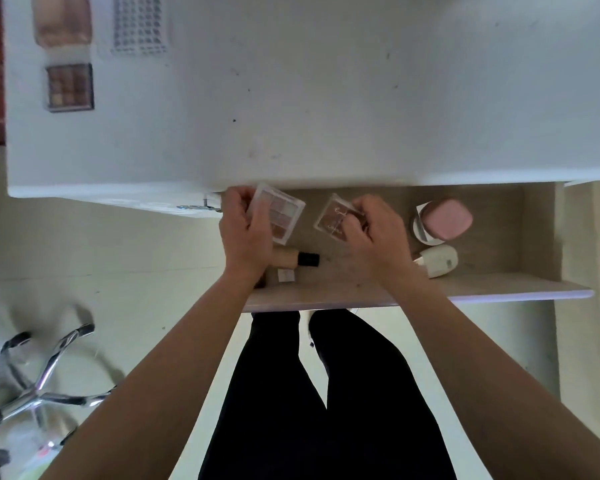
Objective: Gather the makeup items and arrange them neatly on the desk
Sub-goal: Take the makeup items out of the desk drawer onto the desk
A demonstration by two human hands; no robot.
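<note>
Standing on the floor at the far left: a chrome chair base (45, 382), blurred. Lying flat on the white desk (326, 98), near its left edge: a brown eyeshadow palette (70, 87), with a tan pouch (63, 20) just beyond it and a white perforated tray (140, 24) beside the pouch, both cut off by the top border.

Hanging open below the desk's near edge: a pale wooden drawer (499, 285), holding the rest of the makeup. Gripping a clear-lidded palette (284, 216) with the left hand (245, 233), fingers curled round its left side; holding it tilted, its far corner overlapping the desk's edge. Not showing whether it is touching the drawer floor.

Lying just nearer than that hand: a beige foundation bottle (291, 258) with a black cap pointing right, partly hidden under the wrist, and a small white box (286, 275) just beside it.

Pinching a smaller rose palette (331, 220) with the right hand (378, 240), fingertips curled over its right edge, in the middle of the drawer, near the clear-lidded one but apart from it. Lifted or resting: impossible to tell.

Sitting further right: a pink compact (447, 219), lying over a round white disc (421, 233). Lying nearer, beside the right wrist: a white bottle (442, 260) on its side. Standing below the drawer front: legs in black trousers (326, 393).
</note>
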